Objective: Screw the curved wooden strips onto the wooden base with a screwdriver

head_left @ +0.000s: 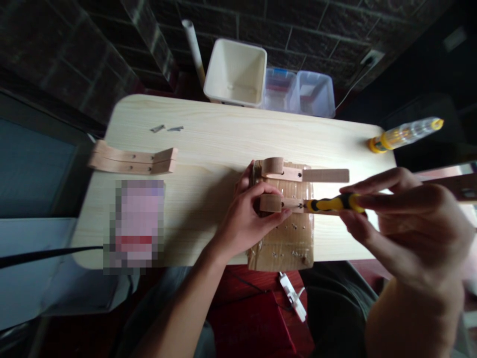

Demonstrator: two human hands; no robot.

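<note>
My left hand [246, 214] presses a curved wooden piece [271, 203] against a tape-wrapped cardboard box [283, 243], with thumb and fingers closed around its rounded end. In my right hand [406, 219] is a yellow and black screwdriver [331, 203], gripped by the handle. Its tip points left and meets the wooden piece near a hole; whether it sits in a screw I cannot make out. Just beyond, a second wooden piece [324, 175] of the same kind lies on the box, two dark holes in it. Small holes mark the near part of the box.
Two more wooden pieces [134, 160] lie side by side at the left of the table [208, 129]. Small heaps of screws [175, 129] rest behind them. A clear bottle-shaped container [406, 135] stands at the right. Bins [235, 69] are past the far edge. A blurred-out object [137, 219] lies front left.
</note>
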